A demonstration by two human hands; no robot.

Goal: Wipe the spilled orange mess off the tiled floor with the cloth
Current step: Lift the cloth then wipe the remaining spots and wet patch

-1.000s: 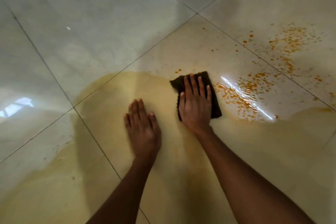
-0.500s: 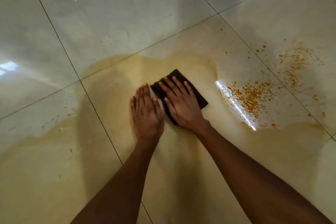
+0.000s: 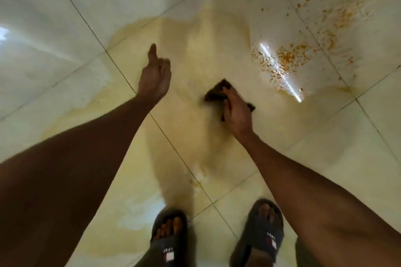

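A dark brown cloth (image 3: 214,93) is bunched in my right hand (image 3: 237,112), which grips it just above the pale tiled floor (image 3: 65,6). Orange specks of the spill (image 3: 284,59) lie to the right of and beyond the cloth, with a fainter patch (image 3: 340,17) further back right. A wide yellowish wet smear (image 3: 201,54) covers the tiles around both hands. My left hand (image 3: 155,76) is lifted off the floor to the left of the cloth, fingers curled, one finger pointing away, holding nothing.
My two feet in dark slippers (image 3: 170,238) (image 3: 263,232) stand at the bottom edge, close behind the wet area. Dark grout lines (image 3: 121,71) cross the floor diagonally. A bright light reflection (image 3: 282,71) streaks across the orange specks.
Both hands have lifted from lying flat on the floor. My right hand has gathered the cloth into a grip and pulled it back. The view has risen, and my feet have come into view.
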